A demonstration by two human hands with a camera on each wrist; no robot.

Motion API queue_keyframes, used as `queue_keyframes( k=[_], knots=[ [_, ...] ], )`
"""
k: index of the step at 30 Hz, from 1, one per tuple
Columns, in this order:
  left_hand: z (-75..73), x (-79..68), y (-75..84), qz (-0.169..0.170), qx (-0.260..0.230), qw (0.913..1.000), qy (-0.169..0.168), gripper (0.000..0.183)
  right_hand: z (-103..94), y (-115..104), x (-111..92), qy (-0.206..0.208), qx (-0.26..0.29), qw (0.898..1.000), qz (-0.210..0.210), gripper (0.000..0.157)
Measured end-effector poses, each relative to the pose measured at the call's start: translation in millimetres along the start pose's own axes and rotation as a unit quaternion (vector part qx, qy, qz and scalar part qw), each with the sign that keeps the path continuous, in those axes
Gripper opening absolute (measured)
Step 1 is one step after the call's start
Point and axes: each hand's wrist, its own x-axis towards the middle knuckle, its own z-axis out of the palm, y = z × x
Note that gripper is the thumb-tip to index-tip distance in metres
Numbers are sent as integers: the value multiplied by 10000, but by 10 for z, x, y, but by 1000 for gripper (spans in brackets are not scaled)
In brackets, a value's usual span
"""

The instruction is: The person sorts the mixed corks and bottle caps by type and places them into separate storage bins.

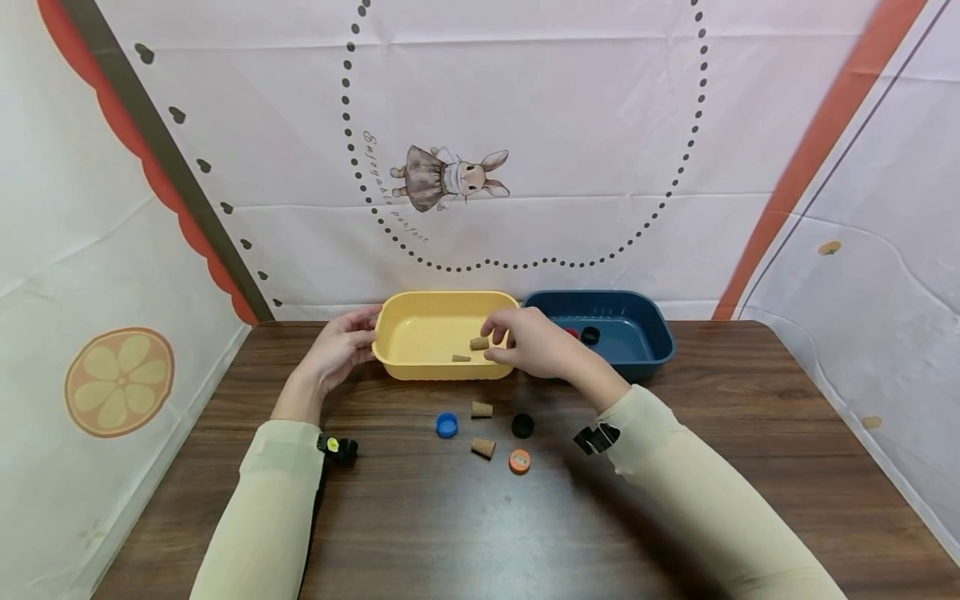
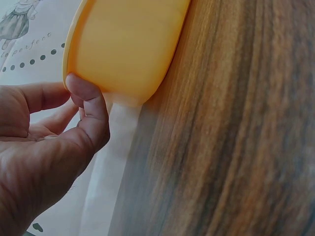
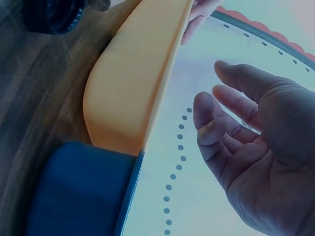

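1. So the left hand [image 1: 336, 346] reaches forward and pinches the left end of the yellow tray [image 1: 442, 372], thumb and fingers right on the rim.
2. The right hand [image 1: 540, 340] comes in at an angle over the tray's right end. Fingers loosely bent, decent gap to the thumb, and the right wrist view shows nothing between them.
3. One cork [image 1: 478, 342] sits just beside those right fingertips, within the tray's outline. Can't tell if it's touching the tray floor. A thinner-looking cork [image 1: 461, 358] is by the near wall, left of the thumb.
4. On the wooden table [image 1: 405, 508] in front: an upper cork [image 1: 482, 409] between a blue cap [image 1: 447, 425] and a black cap [image 1: 522, 426], plus a lower cork [image 1: 483, 448] near an orange cap [image 1: 520, 462].
5. Navy tray [image 1: 637, 364] right next door, holding a red cap [image 1: 572, 332] and a second black cap [image 1: 590, 335].
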Motion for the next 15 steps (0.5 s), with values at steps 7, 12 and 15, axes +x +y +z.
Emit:
queue_keyframes(
  k=[7, 12, 15],
  knots=[
    [-5, -1, 1, 7, -14, 10000, 15, 59, -25, 56, -213, 177, 140, 9997, -6, 27],
    [-2, -7, 5, 2, -6, 10000, 6, 59, -32, 148, -372, 103, 559, 9984, -43, 29],
    [-8, -13, 18, -20, 8, 10000, 12, 59, -18, 228, -457, -31, 719, 9974, -88, 32]
  ],
)
